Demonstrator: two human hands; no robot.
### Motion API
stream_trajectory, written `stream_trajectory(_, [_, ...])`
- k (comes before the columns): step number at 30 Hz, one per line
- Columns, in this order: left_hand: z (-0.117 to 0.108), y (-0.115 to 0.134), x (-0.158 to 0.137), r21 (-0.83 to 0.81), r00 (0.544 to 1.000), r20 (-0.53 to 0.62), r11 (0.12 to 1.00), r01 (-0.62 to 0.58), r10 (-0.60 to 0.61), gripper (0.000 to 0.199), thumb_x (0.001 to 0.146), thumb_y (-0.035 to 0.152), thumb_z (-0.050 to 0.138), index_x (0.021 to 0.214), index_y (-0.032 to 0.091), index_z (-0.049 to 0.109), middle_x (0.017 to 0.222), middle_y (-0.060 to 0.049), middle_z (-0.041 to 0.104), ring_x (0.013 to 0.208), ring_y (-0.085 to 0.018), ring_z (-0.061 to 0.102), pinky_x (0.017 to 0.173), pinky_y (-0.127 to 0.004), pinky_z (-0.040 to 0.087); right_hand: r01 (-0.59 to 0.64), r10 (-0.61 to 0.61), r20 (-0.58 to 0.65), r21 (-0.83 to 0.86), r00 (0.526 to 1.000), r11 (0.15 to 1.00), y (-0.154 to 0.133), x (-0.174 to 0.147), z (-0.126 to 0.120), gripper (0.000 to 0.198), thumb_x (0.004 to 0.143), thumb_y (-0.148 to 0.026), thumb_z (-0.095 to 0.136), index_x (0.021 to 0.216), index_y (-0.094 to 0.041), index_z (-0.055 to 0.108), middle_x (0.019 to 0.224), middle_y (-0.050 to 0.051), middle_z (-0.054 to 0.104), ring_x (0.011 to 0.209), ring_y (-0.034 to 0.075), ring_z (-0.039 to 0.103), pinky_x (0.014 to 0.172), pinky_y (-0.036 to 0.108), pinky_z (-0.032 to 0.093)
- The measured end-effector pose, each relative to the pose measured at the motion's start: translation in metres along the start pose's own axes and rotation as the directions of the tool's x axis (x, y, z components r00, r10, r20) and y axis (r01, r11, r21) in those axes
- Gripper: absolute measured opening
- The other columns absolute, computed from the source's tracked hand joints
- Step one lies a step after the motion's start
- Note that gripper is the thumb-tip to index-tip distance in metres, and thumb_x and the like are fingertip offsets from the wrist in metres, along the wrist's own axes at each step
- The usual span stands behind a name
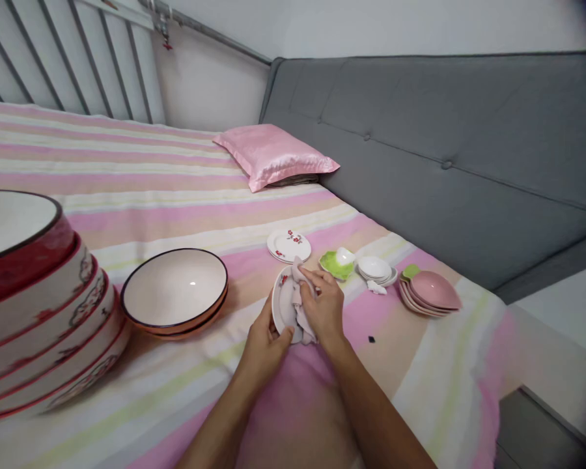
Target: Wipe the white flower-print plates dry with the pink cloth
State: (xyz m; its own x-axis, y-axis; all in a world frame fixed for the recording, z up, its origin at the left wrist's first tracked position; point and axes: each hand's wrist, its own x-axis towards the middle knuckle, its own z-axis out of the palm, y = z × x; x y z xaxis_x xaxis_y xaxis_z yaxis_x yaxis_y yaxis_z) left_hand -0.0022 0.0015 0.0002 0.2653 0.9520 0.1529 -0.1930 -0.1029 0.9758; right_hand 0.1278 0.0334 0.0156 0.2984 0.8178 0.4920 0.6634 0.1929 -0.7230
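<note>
White, the plate (283, 309) tilts over the bed (166, 391), in from its edge by the headboard (420, 117). Your left hand (266, 339) curls round the rim, probably steadying it against your right hand (326, 305), whose bent fingers press the cloth (297, 294) onto its face.

No lettering, label or number can be read.
</note>
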Motion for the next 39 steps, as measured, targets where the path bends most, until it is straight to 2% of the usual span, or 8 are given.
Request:
stream_trajectory(5, [0.0, 0.0, 0.001, -0.006, 1.0, 0.004, 1.0, 0.019, -0.019, 0.072, 0.073, 0.02, 0.057, 0.14, 0.014, 0.032, 0.128, -0.013, 0.055, 0.105, -0.023, 0.057, 0.092, -0.033, 0.043, -0.02, 0.02, 0.004, -0.063, 1.0, 0.998, 0.001, 0.0, 0.0, 0.037, 0.079, -0.018, 0.051, 0.113, -0.018, 0.066, 0.096, 0.009, 0.061, 0.088, 0.02, 0.059, 0.085, 0.035, 0.046])
stream_trajectory(10, [0.001, 0.003, 0.001, 0.008, 0.998, -0.031, 0.998, 0.061, -0.061, 0.066, 0.071, 0.017, 0.056, 0.135, 0.016, 0.04, 0.123, -0.01, 0.059, 0.097, -0.021, 0.06, 0.088, -0.032, 0.045, 0.132, -0.142, 0.078, 0.115, 0.987, 0.985, -0.008, -0.003, 0.0, 0.037, 0.078, -0.014, 0.051, 0.11, -0.023, 0.067, 0.095, 0.005, 0.061, 0.09, 0.017, 0.059, 0.084, 0.029, 0.048])
stream_trajectory(17, [0.0, -0.001, 0.002, 0.025, 0.99, -0.114, 0.996, 0.086, -0.083, 0.041, 0.068, 0.015, 0.058, 0.109, 0.014, 0.057, 0.105, -0.008, 0.065, 0.098, -0.024, 0.059, 0.087, -0.034, 0.045, 0.249, -0.361, 0.266, 0.375, 0.894, 0.893, -0.012, -0.005, -0.003, 0.039, 0.065, -0.001, 0.048, 0.086, -0.023, 0.073, 0.088, 0.002, 0.059, 0.083, 0.014, 0.059, 0.074, 0.024, 0.049])
stream_trajectory(23, [0.0, -0.005, 0.004, 0.031, 0.995, -0.078, 0.997, 0.065, -0.063, 0.04, 0.07, 0.012, 0.054, 0.11, 0.015, 0.057, 0.1, -0.006, 0.065, 0.088, -0.021, 0.06, 0.085, -0.035, 0.045, 0.263, -0.424, 0.35, 0.424, 0.835, 0.867, -0.014, -0.006, -0.004, 0.036, 0.061, 0.001, 0.048, 0.069, -0.023, 0.073, 0.082, 0.001, 0.056, 0.074, 0.012, 0.057, 0.064, 0.022, 0.046])
stream_trajectory(27, [-0.001, -0.004, 0.003, 0.065, 0.995, -0.084, 0.996, 0.054, -0.048, 0.043, 0.07, 0.013, 0.055, 0.113, 0.014, 0.055, 0.111, -0.009, 0.063, 0.096, -0.023, 0.059, 0.091, -0.037, 0.042, 0.257, -0.34, 0.204, 0.346, 0.918, 0.902, -0.013, -0.007, 0.0, 0.035, 0.066, -0.003, 0.05, 0.08, -0.025, 0.074, 0.088, 0.002, 0.058, 0.079, 0.013, 0.058, 0.067, 0.023, 0.048])
stream_trajectory(31, [-0.002, -0.004, 0.001, 0.021, 1.0, -0.004, 1.0, -0.019, 0.019, 0.056, 0.072, 0.019, 0.057, 0.127, 0.014, 0.047, 0.126, -0.012, 0.056, 0.111, -0.026, 0.053, 0.097, -0.038, 0.039, 0.149, -0.153, 0.005, 0.196, 0.988, 0.969, -0.007, -0.004, 0.002, 0.034, 0.074, -0.01, 0.05, 0.096, -0.022, 0.073, 0.092, 0.005, 0.061, 0.084, 0.015, 0.059, 0.074, 0.026, 0.049])
stream_trajectory(35, [-0.001, -0.004, 0.001, -0.003, 1.0, 0.019, 1.0, 0.0, 0.0, 0.069, 0.073, 0.022, 0.058, 0.138, 0.014, 0.036, 0.132, -0.014, 0.052, 0.115, -0.028, 0.052, 0.097, -0.04, 0.039, -0.003, 0.007, -0.088, 0.05, 0.996, 0.999, 0.002, 0.0, 0.001, 0.035, 0.075, -0.014, 0.051, 0.104, -0.019, 0.07, 0.091, 0.006, 0.063, 0.087, 0.018, 0.059, 0.085, 0.031, 0.046])
stream_trajectory(39, [-0.001, -0.002, 0.002, 0.02, 1.0, 0.008, 1.0, 0.016, -0.016, 0.073, 0.072, 0.024, 0.059, 0.14, 0.014, 0.033, 0.135, -0.014, 0.05, 0.119, -0.03, 0.049, 0.098, -0.041, 0.039, -0.033, 0.033, -0.079, 0.0, 0.996, 0.999, 0.006, 0.002, 0.001, 0.038, 0.076, -0.016, 0.051, 0.11, -0.02, 0.067, 0.094, 0.006, 0.064, 0.09, 0.018, 0.059, 0.089, 0.032, 0.045])
